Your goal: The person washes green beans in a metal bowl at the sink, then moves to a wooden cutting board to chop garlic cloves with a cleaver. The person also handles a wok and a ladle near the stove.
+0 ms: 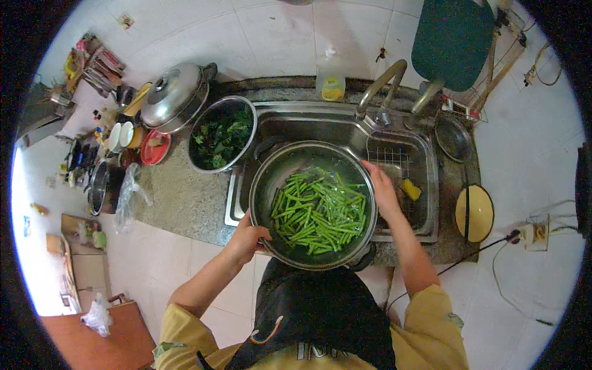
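Observation:
Both of my hands hold a large round metal basin (259, 185) over the front of a stainless steel sink (305, 108). Cut green beans (319, 212) lie in water inside it. My left hand (247, 238) grips the rim at the lower left, thumb on the edge. At the right side of the rim is my right hand (381, 187), its fingers partly hidden along the outer wall. Left of the basin, a metal pot (253, 120) of leafy greens (224, 138) rests at the sink's edge.
A curved faucet (381, 88) and a dish soap bottle (331, 85) stand behind the sink. The right bowl holds a wire rack (391, 157) and a yellow sponge (410, 189). A lidded pot (175, 97) and a red dish (155, 147) occupy the left counter.

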A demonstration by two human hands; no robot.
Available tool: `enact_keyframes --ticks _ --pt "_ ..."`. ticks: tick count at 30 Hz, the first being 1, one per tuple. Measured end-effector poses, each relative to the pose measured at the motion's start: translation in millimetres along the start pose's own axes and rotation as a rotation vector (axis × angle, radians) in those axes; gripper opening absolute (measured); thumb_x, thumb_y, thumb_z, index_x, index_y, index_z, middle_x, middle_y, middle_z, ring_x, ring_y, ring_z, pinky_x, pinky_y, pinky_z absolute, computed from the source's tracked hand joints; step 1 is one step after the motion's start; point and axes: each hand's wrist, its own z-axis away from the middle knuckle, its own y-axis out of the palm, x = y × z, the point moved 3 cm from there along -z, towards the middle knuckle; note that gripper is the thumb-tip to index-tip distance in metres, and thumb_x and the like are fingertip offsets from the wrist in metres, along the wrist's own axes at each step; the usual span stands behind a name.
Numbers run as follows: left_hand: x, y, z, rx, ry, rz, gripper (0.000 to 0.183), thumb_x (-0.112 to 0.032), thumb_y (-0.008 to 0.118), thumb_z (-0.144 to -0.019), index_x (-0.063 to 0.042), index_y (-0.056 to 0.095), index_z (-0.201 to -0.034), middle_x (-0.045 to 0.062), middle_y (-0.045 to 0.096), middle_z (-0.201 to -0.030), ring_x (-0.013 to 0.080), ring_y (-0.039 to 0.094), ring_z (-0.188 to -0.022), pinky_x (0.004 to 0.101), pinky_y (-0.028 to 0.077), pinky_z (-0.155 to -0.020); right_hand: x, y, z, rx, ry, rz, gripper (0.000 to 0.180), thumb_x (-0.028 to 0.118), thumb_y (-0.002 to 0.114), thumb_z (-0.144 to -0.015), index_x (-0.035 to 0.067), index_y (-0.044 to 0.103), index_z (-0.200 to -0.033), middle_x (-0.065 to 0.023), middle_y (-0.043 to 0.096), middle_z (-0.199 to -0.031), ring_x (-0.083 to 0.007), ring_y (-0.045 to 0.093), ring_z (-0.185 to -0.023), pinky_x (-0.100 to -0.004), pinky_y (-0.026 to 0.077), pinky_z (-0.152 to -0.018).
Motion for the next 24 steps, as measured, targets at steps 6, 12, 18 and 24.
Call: enact_keyframes --ticks 6,12,18,24 --pt "-42 19 12 -0.036 -0.036 -0.011 0.057 0.008 0.045 -0.061 -0.006 0.036 -0.116 0.016 0.055 -0.092 0.0321 0.061 -0.068 0.0450 0.055 -0.053 -8 12 -29 0.048 0.034 -0.319 0.053 0.043 0.032 -0.091 0.000 0.045 -0.120 -0.0118 0.047 -0.121 -0.0191 0.044 -0.111 -0.0288 0.033 -0.094" --pt "-67 16 9 -0.020 -0.014 -0.129 0.053 0.005 0.043 -0.062 -0.002 0.035 -0.114 0.020 0.054 -0.093 0.0347 0.061 -0.063 0.0451 0.056 -0.052 -15 28 -54 0.102 -0.060 -0.300 0.053 0.041 0.032 -0.092 -0.003 0.044 -0.118 -0.0128 0.047 -0.121 -0.0196 0.043 -0.113 -0.0298 0.031 -0.097" --pt "-94 6 9 -0.123 -0.020 -0.190 0.054 0.002 0.045 -0.063 -0.003 0.033 -0.115 0.021 0.053 -0.087 0.0361 0.060 -0.058 0.0449 0.056 -0.051 -8 47 -68 0.121 -0.145 -0.032 0.046 0.037 0.031 -0.093 0.001 0.048 -0.117 -0.0085 0.049 -0.119 -0.0174 0.043 -0.112 -0.0274 0.029 -0.096" --pt "-111 10 8 -0.084 0.027 -0.248 0.056 0.003 0.045 -0.063 -0.006 0.031 -0.117 0.023 0.052 -0.087 0.0380 0.060 -0.060 0.0457 0.055 -0.051 -9 58 -67 0.126 -0.187 0.162 0.042 0.032 0.037 -0.092 0.005 0.042 -0.123 -0.0128 0.043 -0.125 -0.0222 0.038 -0.118 -0.0320 0.027 -0.098"
